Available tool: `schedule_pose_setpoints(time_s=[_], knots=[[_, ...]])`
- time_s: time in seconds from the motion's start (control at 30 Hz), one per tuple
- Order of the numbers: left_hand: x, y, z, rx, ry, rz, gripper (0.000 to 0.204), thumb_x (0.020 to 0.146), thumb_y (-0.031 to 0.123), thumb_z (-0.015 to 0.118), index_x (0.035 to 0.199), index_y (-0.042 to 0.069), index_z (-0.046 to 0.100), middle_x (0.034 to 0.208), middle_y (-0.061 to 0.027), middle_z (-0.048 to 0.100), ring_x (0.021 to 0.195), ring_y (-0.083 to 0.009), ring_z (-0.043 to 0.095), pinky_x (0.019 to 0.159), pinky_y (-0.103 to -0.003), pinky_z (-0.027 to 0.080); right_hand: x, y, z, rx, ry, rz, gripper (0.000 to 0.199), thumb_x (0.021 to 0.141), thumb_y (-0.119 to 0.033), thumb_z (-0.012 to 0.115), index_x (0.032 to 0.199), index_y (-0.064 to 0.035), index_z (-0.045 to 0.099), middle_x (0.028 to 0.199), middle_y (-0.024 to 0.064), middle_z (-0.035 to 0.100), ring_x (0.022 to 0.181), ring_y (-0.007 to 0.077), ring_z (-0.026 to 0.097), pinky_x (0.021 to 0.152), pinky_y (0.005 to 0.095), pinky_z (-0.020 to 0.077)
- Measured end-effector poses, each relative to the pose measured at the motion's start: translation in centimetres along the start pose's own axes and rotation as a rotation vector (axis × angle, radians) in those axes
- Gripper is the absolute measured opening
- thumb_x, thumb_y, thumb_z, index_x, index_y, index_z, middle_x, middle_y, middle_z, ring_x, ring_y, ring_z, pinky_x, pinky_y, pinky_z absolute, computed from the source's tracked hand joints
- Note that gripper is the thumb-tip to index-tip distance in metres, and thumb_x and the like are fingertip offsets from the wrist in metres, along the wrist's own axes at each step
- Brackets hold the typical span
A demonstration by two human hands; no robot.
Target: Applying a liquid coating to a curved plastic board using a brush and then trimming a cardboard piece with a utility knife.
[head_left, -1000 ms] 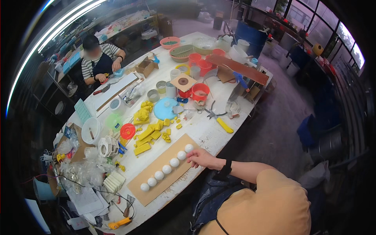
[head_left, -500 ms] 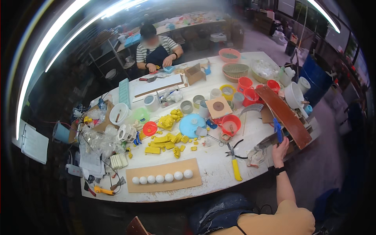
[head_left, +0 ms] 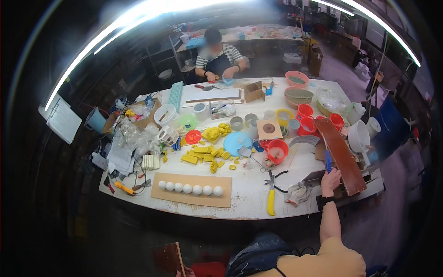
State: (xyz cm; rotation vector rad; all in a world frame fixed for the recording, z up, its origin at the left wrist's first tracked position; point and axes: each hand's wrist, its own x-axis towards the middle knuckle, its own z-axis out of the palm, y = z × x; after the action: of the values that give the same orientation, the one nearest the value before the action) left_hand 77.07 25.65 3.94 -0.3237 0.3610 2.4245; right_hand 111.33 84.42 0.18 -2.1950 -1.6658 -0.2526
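Observation:
My right hand (head_left: 330, 179) reaches to the right end of the white table (head_left: 244, 203), its fingers at the lower end of a blue-handled tool (head_left: 328, 161) lying along a long brown board (head_left: 344, 157). Whether the fingers grip the tool is unclear. At the bottom edge, only the fingertips of my left hand (head_left: 179, 273) show, holding a small brown board (head_left: 166, 258) below table height. A tan board (head_left: 184, 198) with a row of white balls (head_left: 188, 188) lies near the table's front edge.
Yellow-handled pliers (head_left: 271, 199) and a crumpled rag (head_left: 297, 193) lie left of my right hand. Yellow blocks (head_left: 203, 154), red cups (head_left: 304, 113), baskets (head_left: 297, 96) and white buckets (head_left: 357, 136) crowd the table. A person in a striped top (head_left: 217, 57) works at the far side.
My right hand left the board of white balls and moved to the table's right end by the long brown board. The view pulled back, and the small brown board came into view.

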Motion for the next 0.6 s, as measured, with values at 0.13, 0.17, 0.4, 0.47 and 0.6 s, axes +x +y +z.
schedule_pose_setpoints(time_s=[0.13, 0.17, 0.4, 0.47, 0.6], knots=[[-6.4, 0.3, -4.2, 0.103, 0.282, 0.177, 0.041, 0.085, 0.000, 0.053, 0.126, 0.004, 0.057, 0.125, -0.0147, 0.061, 0.112, -0.0294, 0.060, 0.094, -0.046, 0.051, 0.7, 0.1, -3.0, 0.068, 0.139, -0.152, 0.027, 0.087, -0.022, 0.066, 0.098, 0.0000, 0.054, 0.102, 0.0212, 0.054, 0.098, 0.0396, 0.055, 0.087, 0.0476, 0.0457], [-6.8, 0.2, -5.0, 0.126, 0.246, 0.129, 0.043, 0.085, -0.002, 0.053, 0.127, 0.006, 0.056, 0.127, -0.0127, 0.060, 0.112, -0.0287, 0.060, 0.093, -0.046, 0.051, 3.1, 4.2, -1.4, 0.148, 0.296, -0.314, 0.030, 0.091, -0.024, 0.065, 0.102, 0.0012, 0.053, 0.096, 0.0188, 0.057, 0.090, 0.0337, 0.059, 0.078, 0.0436, 0.0491], [-15.3, -0.9, -7.9, 0.378, 0.332, 0.348, 0.068, 0.083, -0.009, 0.053, 0.145, 0.012, 0.037, 0.137, -0.0087, 0.052, 0.125, -0.0267, 0.051, 0.105, -0.044, 0.044, -9.0, -1.8, -12.7, 0.987, -1.043, -0.457, 0.035, 0.102, -0.030, 0.050, 0.130, -0.0094, 0.047, 0.090, 0.0060, 0.063, 0.052, 0.0057, 0.053, 0.038, 0.0202, 0.0387], [-17.8, -0.7, -9.1, 0.448, 0.373, 0.384, 0.071, 0.082, -0.010, 0.055, 0.146, 0.013, 0.034, 0.138, -0.0071, 0.049, 0.127, -0.0251, 0.049, 0.106, -0.042, 0.042, -16.6, -4.0, -16.4, 0.956, -1.459, -0.482, 0.035, 0.102, -0.029, 0.048, 0.132, -0.0110, 0.047, 0.105, 0.0063, 0.064, 0.056, 0.0059, 0.054, 0.039, 0.0192, 0.0407], [-22.5, 0.2, -12.6, 0.462, 0.429, 0.505, 0.071, 0.082, -0.008, 0.057, 0.146, 0.012, 0.034, 0.137, -0.0062, 0.050, 0.126, -0.0234, 0.048, 0.107, -0.040, 0.041, -31.2, -6.3, -22.3, 0.529, -2.256, -0.662, 0.040, 0.100, -0.032, 0.051, 0.133, -0.0107, 0.042, 0.117, 0.0072, 0.061, 0.056, 0.0069, 0.054, 0.046, 0.0189, 0.0477]])
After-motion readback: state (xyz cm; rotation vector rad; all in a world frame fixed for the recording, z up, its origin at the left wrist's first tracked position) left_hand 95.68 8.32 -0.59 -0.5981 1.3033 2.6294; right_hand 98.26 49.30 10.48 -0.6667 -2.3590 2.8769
